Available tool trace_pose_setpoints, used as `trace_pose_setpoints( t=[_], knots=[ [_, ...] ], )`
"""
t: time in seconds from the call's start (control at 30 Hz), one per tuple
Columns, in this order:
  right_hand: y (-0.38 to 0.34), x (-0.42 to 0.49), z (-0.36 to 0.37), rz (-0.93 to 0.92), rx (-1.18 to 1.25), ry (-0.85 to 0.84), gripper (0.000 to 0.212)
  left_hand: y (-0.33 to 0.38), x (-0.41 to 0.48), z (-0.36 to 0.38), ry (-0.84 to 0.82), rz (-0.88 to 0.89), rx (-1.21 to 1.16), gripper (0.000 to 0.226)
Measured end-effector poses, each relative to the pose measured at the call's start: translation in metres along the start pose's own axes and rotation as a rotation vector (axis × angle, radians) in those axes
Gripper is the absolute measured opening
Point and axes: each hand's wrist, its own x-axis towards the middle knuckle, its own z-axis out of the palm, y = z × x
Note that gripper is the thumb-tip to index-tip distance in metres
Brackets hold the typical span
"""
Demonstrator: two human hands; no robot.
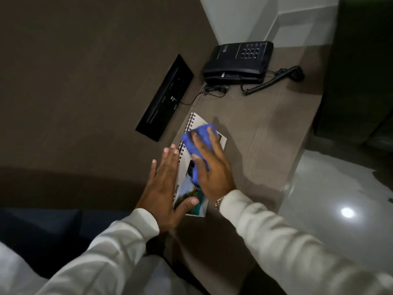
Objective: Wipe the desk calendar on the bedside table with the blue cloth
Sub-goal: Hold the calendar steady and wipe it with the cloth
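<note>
The desk calendar (185, 189), spiral-bound with a palm-tree photo and "2026" printed on it, stands on the brown bedside table (259, 145) against the wall. My right hand (212, 167) presses the blue cloth (196, 139) flat on the calendar's upper half. My left hand (164, 188) steadies the calendar from its left side, fingers spread along the spiral edge and thumb hooked over the lower front. Both arms wear white sleeves. The cloth and my hands hide much of the calendar's face.
A black telephone (238, 60) with a coiled cord (274, 79) sits at the table's far end. A black socket panel (165, 97) is set in the brown wall, with a thin cable running to the phone. Glossy floor (340, 199) lies right of the table edge.
</note>
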Motion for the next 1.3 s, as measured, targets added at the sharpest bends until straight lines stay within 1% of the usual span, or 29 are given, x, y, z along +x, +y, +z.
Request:
trace_pose_setpoints(
  t=[0.07, 0.1, 0.2, 0.23, 0.27, 0.4, 0.47, 0.57, 0.63, 0.73, 0.83, 0.9, 1.03, 1.13, 1.2, 1.27, 1.3],
  knots=[
    [-0.002, 0.012, 0.009, -0.001, -0.021, -0.017, 0.046, 0.001, 0.001, 0.000, -0.005, -0.004, 0.001, 0.099],
    [0.000, 0.015, 0.012, 0.045, -0.027, 0.009, 0.046, 0.001, 0.001, -0.001, -0.012, -0.006, -0.007, 0.101],
    [0.011, 0.014, 0.013, 0.318, 0.042, 0.105, 0.045, 0.002, 0.001, -0.002, -0.024, -0.016, -0.055, 0.104],
    [0.014, 0.010, 0.011, 0.374, 0.046, 0.106, 0.046, 0.002, 0.001, -0.002, -0.024, -0.014, -0.053, 0.104],
    [0.015, 0.005, 0.009, 0.386, 0.024, 0.093, 0.046, 0.001, 0.001, -0.002, -0.023, -0.010, -0.045, 0.104],
    [0.011, -0.032, 0.007, 0.304, -0.028, 0.006, 0.045, 0.001, 0.000, -0.003, -0.019, -0.011, -0.006, 0.102],
    [0.002, -0.044, 0.008, 0.265, 0.029, 0.025, 0.044, 0.003, 0.001, -0.003, -0.017, -0.011, -0.003, 0.102],
    [-0.009, -0.022, 0.012, 0.197, 0.097, 0.089, 0.044, 0.001, 0.001, -0.002, -0.015, 0.001, -0.004, 0.101],
    [-0.010, 0.007, 0.015, 0.171, 0.095, 0.089, 0.044, 0.000, 0.001, -0.001, -0.023, -0.001, -0.006, 0.102],
    [0.004, 0.030, 0.018, 0.198, 0.058, 0.067, 0.046, -0.003, 0.001, 0.000, -0.030, -0.010, -0.010, 0.103],
    [0.023, 0.019, 0.014, 0.341, 0.030, 0.083, 0.047, -0.005, 0.000, 0.000, -0.020, 0.004, 0.005, 0.102],
    [0.030, 0.005, 0.011, 0.381, 0.002, 0.057, 0.048, -0.003, 0.001, -0.001, -0.019, 0.009, 0.004, 0.102],
    [0.017, -0.038, 0.015, 0.327, -0.020, 0.004, 0.045, 0.000, 0.001, -0.003, -0.022, 0.002, 0.022, 0.099],
    [0.007, -0.066, 0.016, 0.358, 0.120, -0.046, 0.045, 0.003, 0.001, -0.004, -0.031, -0.014, 0.024, 0.096],
    [0.002, -0.067, 0.013, 0.362, 0.202, 0.016, 0.044, 0.002, 0.001, -0.004, -0.032, -0.013, 0.009, 0.096],
    [-0.002, -0.055, 0.013, 0.315, 0.183, 0.105, 0.044, 0.000, 0.001, -0.003, -0.027, -0.004, 0.004, 0.096],
    [-0.004, -0.046, 0.014, 0.281, 0.171, 0.100, 0.044, -0.001, 0.001, -0.003, -0.027, 0.001, 0.002, 0.096]
  ],
)
